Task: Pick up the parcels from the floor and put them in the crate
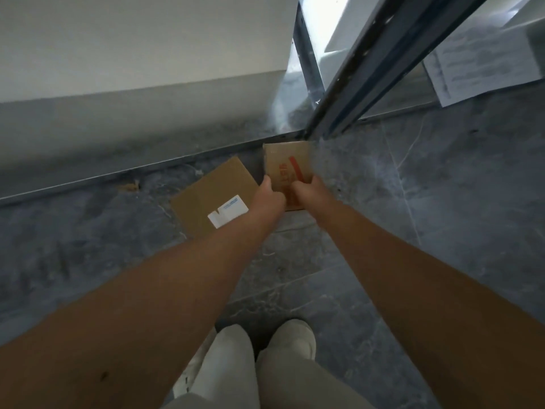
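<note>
Parcel [290,163] (red-printed) sits pinched by left hand [269,196] and right hand [306,190] over grey floor tiles [442,202].

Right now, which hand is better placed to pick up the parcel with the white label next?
Probably left: the left hand lies next to the labelled parcel; the right hand holds the red-printed parcel on the side away from it.

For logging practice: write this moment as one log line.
left hand, right hand: grip red-printed parcel | labelled parcel: on floor | crate: not in view
</note>
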